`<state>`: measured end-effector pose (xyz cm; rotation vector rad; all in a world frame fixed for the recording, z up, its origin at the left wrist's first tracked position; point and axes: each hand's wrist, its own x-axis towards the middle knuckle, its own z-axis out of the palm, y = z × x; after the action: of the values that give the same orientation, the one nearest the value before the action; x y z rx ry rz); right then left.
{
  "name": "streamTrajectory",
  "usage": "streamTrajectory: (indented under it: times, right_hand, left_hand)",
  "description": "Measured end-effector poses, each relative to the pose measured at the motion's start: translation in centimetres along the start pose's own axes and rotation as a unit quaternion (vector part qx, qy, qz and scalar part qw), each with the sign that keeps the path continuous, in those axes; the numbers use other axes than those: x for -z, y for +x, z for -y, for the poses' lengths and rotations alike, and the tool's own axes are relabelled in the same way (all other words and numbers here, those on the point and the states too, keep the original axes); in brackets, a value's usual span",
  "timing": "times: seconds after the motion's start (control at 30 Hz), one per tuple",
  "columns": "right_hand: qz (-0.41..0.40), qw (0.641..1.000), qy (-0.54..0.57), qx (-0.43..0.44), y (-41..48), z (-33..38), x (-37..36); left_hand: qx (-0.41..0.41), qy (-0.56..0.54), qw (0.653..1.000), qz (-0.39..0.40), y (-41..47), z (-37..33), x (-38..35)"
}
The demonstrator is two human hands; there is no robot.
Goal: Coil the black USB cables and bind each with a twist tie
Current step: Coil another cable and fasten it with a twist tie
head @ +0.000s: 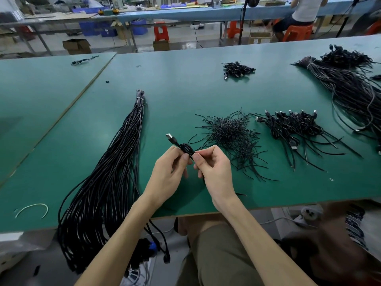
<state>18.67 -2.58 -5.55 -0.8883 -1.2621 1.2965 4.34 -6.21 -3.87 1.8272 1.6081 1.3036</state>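
A small coiled black USB cable (185,148) is held above the green table (82,124), its silver plug sticking up to the left. My left hand (169,172) grips the coil from the left. My right hand (212,168) pinches it from the right, where a thin black twist tie seems to wrap it. A long bundle of uncoiled black cables (111,172) lies to the left and hangs over the front edge. A loose heap of twist ties (228,131) lies just right of my hands. Bound coils (292,124) are piled further right.
A second small pile of bound coils (237,70) lies at the back. A big bundle of cables (350,85) fills the far right. A white tie scrap (33,209) lies near the front left edge. A person sits at the blue bench behind.
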Motion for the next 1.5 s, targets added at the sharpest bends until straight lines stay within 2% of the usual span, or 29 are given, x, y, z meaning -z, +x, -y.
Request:
streamTrajectory:
  times: [0.17, 0.3, 0.5, 0.73, 0.87, 0.93, 1.0, 1.1, 1.33, 1.5]
  right_hand:
    - [0.013, 1.000, 0.022, 0.002, 0.0, 0.2, 0.0]
    - [0.020, 0.997, 0.069, 0.006, -0.1, 0.6, 0.0]
    - [0.028, 0.996, 0.089, 0.014, -0.3, 0.9, 0.1]
    - [-0.061, 0.991, -0.093, 0.068, -0.8, 1.7, -0.2]
    - [-0.074, 0.982, -0.125, 0.123, -1.5, 2.3, -0.7]
    - [-0.108, 0.967, -0.171, 0.154, -1.7, 2.4, -0.7]
    - [-0.142, 0.954, -0.206, 0.168, -1.7, 2.2, -0.7]
    - [-0.108, 0.982, -0.120, 0.099, -1.4, 2.1, -0.6]
    - [-0.075, 0.996, -0.028, 0.037, -1.0, 1.9, -0.1]
    - [-0.066, 0.996, 0.002, 0.053, -1.2, 2.3, -0.3]
  left_hand:
    - [0.039, -0.138, 0.988, 0.051, 0.1, -0.2, 0.4]
    - [0.058, -0.250, 0.961, 0.100, -0.1, -0.7, 0.6]
    - [0.120, -0.338, 0.922, 0.144, 0.0, -1.0, 1.2]
    - [0.128, -0.355, 0.921, 0.099, -0.1, -1.1, 1.3]
    - [0.119, -0.394, 0.903, 0.126, -0.1, -1.6, 1.6]
    - [0.118, -0.406, 0.896, 0.135, -0.1, -1.7, 1.6]
    - [0.110, -0.409, 0.895, 0.141, -0.1, -1.6, 1.7]
    - [0.088, -0.369, 0.910, 0.170, -0.2, -1.5, 1.8]
    - [0.070, -0.228, 0.952, 0.191, 0.0, -1.6, 1.2]
    - [0.055, -0.178, 0.966, 0.180, -0.1, -1.8, 0.8]
